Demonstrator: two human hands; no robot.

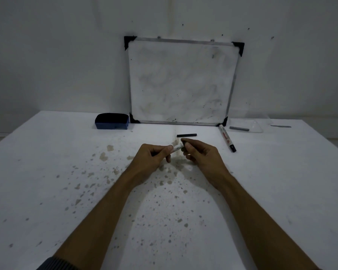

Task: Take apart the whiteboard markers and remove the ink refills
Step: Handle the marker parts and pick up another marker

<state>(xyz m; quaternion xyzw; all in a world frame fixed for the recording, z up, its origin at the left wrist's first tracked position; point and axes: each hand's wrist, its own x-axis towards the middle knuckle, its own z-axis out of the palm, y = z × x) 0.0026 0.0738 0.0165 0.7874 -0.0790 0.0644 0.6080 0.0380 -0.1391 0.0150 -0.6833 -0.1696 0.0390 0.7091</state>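
A white whiteboard marker [177,147] is held level above the middle of the table, gripped at both ends. My left hand [152,158] is closed around its left part, and my right hand [201,152] pinches its right end, hiding that tip. Just behind my hands a thin black ink refill [186,135] lies flat on the table. A second marker [227,138], white with a black cap toward me, lies to the right. A grey refill [239,128] rests further back on the right.
A small framed whiteboard [181,82] leans against the wall at the table's back edge. A blue eraser [112,121] sits to its left. A clear plastic piece [259,126] lies at the back right. The white table [66,172] is spotted with brown stains.
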